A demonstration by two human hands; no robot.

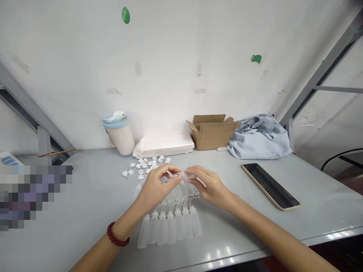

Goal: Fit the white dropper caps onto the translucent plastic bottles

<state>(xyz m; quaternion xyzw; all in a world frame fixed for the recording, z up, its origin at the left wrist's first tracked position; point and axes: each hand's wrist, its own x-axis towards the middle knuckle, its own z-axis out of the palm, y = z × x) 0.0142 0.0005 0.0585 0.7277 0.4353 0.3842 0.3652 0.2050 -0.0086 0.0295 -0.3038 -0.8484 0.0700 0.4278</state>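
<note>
My left hand [154, 189] is closed in a pinch, its thumb and forefinger on a small white cap [183, 173]. Facing it, my right hand [211, 187] is closed around a small translucent bottle [190, 176], largely hidden by the fingers. The two sets of fingertips nearly meet. Below them lies a front row of translucent squeeze bottles [170, 228] with thin white curved tubes at their tops. Another row of bottles [177, 192] lies behind, partly covered by my hands. Loose white caps [141, 171] are scattered beyond my left hand.
At the back of the grey table [93, 211] stand a cup with a blue lid [120, 134], a stack of white flat packets [167, 145] and an open cardboard box [214, 134]. A light blue cloth bundle [259, 139] sits beside the box. On the right lies a phone [270, 185].
</note>
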